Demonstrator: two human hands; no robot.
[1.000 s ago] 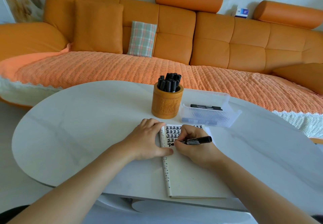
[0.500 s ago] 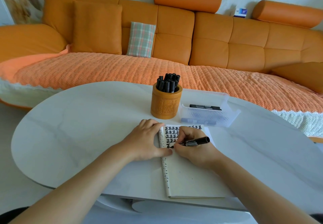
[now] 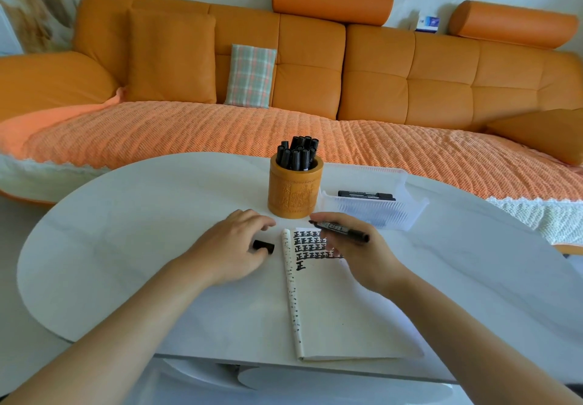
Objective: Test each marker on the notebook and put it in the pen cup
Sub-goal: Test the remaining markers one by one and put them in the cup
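The right hand (image 3: 356, 253) has lifted the marker (image 3: 339, 228) off the notebook (image 3: 331, 310), while the left hand (image 3: 233, 246) now seemingly pinches its cap (image 3: 263, 246).

Right hand (image 3: 356, 256): covers the right ends of the notebook (image 3: 334, 319) marks. Marker (image 3: 339, 227) label: too small to read. Tray (image 3: 375, 212): frosted wall blurs the contents low inside. Sofa (image 3: 315, 89): cut by left and right frame edges. Forearms: cut at bottom edge.

A: Bkgd? Orange sofa (image 3: 372, 82) w/ plaid cushion (image 3: 250, 75), 2 bolsters, knit throw (image 3: 202, 130) over seat.
B: Small blue-white box (image 3: 426, 23) on sofa back; white oval table (image 3: 126, 231) in front.
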